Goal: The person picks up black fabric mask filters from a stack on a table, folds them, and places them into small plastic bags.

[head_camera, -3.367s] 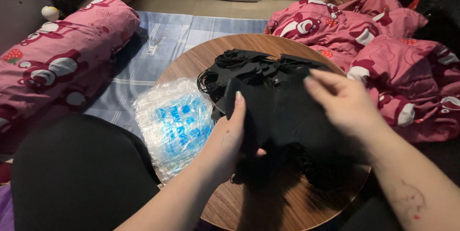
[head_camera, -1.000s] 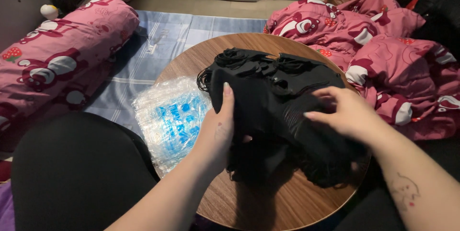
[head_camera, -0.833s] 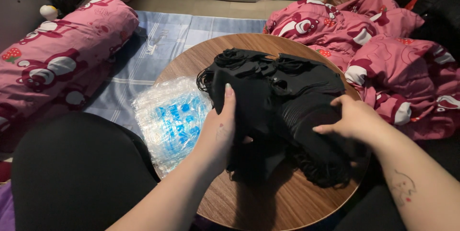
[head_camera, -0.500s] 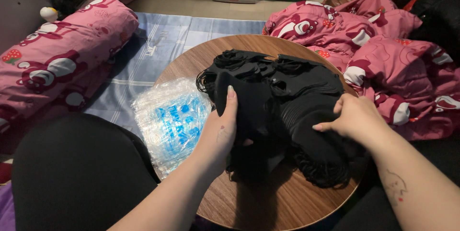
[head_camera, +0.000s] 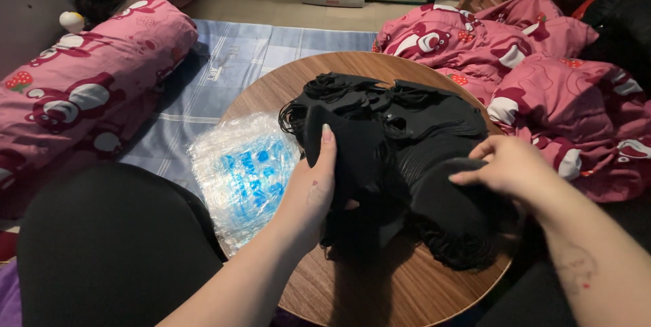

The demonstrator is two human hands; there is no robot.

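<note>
A heap of black face masks (head_camera: pixel 400 144) is seen on the round wooden desk (head_camera: pixel 352 279), with loose ear loops trailing at its far and near edges. The left hand (head_camera: pixel 315 191) is pressed flat against the left side of the heap, its fingers (head_camera: pixel 327 144) held together and pointing away, the thumb tucked under the stack. The right hand (head_camera: pixel 508 168) has been drawn from the top of the heap down to its right front corner over the last seconds; its fingers are now curled and pinched on a small bundle of the masks, which is slightly lifted off the rest. The left hand has barely shifted in that time, so the stack is judged to be steadied on one side while a portion is separated on the other. Just left of the desk a clear plastic bag with blue print (head_camera: pixel 241 174) lies on the blue checked mat (head_camera: pixel 224 76), untouched, with pink patterned bedding (head_camera: pixel 81 103) alongside
</note>
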